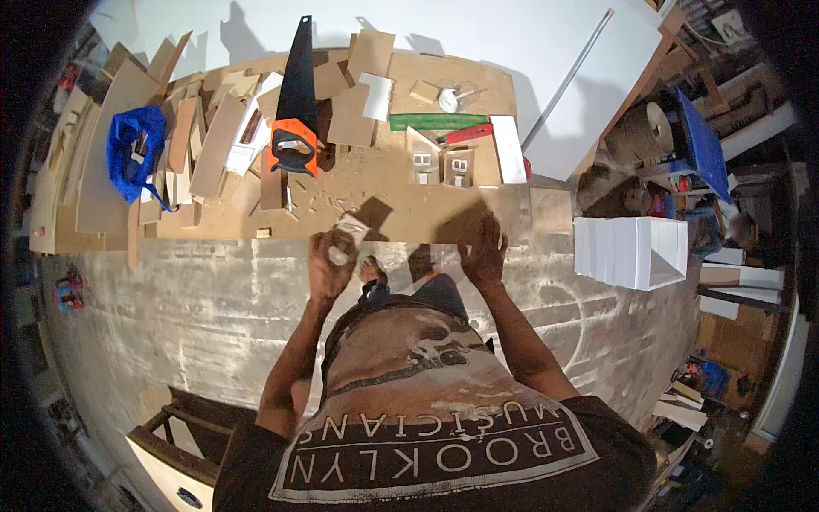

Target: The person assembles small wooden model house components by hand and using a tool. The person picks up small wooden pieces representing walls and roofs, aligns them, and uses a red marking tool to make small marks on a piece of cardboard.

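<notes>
My left hand [331,264] is closed round a small pale wooden piece [351,226] just above the table's front edge. At that edge, to the right, my right hand [485,254] has its fingers apart with nothing seen in them. Beyond it on the wooden table [367,198] lie two small house-shaped panels [423,175] with white windows. A red-handled tool [468,135], a green strip [437,121] and a white board [509,150] lie round them. Sawdust and small chips are scattered beyond my left hand.
A handsaw [294,143] with an orange and black handle lies farther back. Wood offcuts [220,141] and a blue bag [135,154] crowd the left. A metal bar [570,78] rests on the white surface at far right. White boxlike panels [618,252] stand right of the table.
</notes>
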A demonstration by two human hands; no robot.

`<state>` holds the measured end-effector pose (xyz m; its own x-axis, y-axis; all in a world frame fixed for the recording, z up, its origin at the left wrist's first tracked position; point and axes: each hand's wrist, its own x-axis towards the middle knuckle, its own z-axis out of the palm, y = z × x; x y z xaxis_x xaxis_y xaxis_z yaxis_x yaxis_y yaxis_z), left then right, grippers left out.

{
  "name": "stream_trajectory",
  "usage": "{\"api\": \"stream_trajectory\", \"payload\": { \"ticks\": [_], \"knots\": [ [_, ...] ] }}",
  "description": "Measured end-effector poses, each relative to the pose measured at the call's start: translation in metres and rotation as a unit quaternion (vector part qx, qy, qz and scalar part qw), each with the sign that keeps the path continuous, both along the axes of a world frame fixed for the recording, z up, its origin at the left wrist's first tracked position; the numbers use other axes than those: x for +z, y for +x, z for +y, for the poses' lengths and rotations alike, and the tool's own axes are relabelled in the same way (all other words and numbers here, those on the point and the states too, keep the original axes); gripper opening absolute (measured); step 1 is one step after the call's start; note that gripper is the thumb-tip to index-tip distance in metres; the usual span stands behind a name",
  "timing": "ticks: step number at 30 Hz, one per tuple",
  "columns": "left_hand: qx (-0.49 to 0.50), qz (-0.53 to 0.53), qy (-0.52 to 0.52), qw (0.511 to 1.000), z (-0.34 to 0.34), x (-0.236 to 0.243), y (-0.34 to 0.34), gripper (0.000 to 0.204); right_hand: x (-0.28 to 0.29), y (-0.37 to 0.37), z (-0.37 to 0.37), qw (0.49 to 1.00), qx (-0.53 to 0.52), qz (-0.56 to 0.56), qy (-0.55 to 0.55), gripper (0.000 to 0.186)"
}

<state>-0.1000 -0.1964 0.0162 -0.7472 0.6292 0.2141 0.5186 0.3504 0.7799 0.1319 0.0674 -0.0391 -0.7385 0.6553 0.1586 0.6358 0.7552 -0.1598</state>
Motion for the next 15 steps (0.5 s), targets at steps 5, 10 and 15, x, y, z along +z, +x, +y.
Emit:
{"api": "stream_trajectory", "payload": {
  "ticks": [5, 10, 15],
  "knots": [
    [0.108, 0.008, -0.03, 0.994, -0.048, 0.009, 0.015, 0.044, -0.008, -0.011, -0.01, 0.997, 0.039, -0.003, -0.068, 0.097],
    [0.254, 0.005, -0.089, 0.963, -0.067, 0.025, 0.048, 0.057, -0.002, -0.047, -0.028, 0.996, 0.087, 0.027, -0.016, 0.087],
    [0.282, 0.004, -0.054, 0.958, -0.078, 0.033, 0.077, 0.056, -0.003, -0.055, -0.029, 0.996, 0.061, 0.066, -0.03, 0.076]
  ]
}}
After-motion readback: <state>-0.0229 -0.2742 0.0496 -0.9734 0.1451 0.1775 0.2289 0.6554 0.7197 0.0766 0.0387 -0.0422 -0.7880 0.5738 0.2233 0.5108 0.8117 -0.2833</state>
